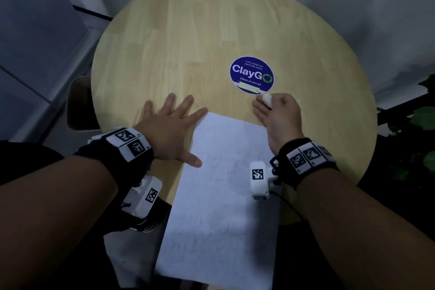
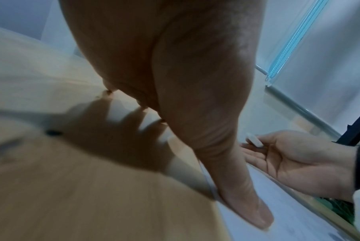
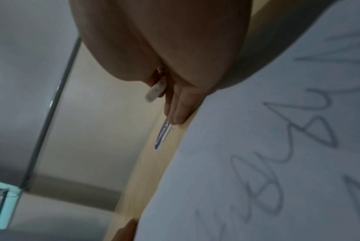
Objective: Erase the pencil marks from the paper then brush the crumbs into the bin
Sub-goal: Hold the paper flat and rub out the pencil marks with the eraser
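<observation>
The paper (image 1: 221, 198) lay at six o'clock on the table (image 1: 188, 37), pencil marks (image 3: 277, 163) unerased. The left hand (image 1: 169, 129) was spread flat at nine; the eraser (image 1: 267, 100) was pinched by the right hand (image 1: 280, 117) at one. Barely pinned by the thumb, the sheet could be crumpled once rubbed.

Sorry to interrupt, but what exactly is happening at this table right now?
A person is getting ready to rub pencil marks off a sheet of paper on a round wooden table. Their left hand lies flat with fingers spread, thumb on the sheet's edge. Their right hand pinches a small white eraser beyond the paper's far edge, near a blue sticker. The pencil scribbles are unerased, and no bin is in view.
</observation>
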Demonstrator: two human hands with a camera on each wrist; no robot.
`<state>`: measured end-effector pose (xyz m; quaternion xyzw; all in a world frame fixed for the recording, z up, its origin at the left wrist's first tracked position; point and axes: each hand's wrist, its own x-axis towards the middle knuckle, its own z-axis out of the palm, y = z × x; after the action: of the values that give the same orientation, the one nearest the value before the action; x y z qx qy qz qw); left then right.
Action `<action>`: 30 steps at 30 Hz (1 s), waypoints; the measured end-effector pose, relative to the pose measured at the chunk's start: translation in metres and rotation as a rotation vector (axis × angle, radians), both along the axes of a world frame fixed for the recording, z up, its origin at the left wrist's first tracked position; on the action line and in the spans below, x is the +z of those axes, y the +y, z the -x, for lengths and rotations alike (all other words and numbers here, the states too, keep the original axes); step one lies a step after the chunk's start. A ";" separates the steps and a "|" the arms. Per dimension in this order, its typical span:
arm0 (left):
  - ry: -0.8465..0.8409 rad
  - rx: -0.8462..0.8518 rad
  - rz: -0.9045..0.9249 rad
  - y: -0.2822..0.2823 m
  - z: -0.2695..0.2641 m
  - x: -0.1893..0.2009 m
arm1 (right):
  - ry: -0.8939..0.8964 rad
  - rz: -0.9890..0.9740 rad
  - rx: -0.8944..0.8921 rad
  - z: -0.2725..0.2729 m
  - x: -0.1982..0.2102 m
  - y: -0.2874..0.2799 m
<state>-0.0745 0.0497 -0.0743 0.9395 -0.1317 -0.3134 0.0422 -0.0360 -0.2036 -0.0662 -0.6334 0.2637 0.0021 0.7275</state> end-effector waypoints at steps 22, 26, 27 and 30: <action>-0.105 -0.250 -0.002 -0.049 0.013 0.026 | 0.167 0.310 0.712 0.045 0.037 -0.021; -0.150 -0.233 0.071 -0.072 0.015 0.017 | 0.218 0.342 0.734 0.060 0.019 -0.031; -0.139 -0.205 0.076 -0.074 0.015 0.012 | 0.223 0.368 0.715 0.060 0.016 -0.033; -0.107 -0.160 0.066 -0.074 0.020 -0.006 | 0.227 0.473 0.737 0.060 0.010 -0.037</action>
<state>-0.0943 -0.0244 -0.0808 0.9395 -0.2186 -0.2605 0.0407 -0.0962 -0.2406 -0.0557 -0.8297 0.0918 0.2699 0.4799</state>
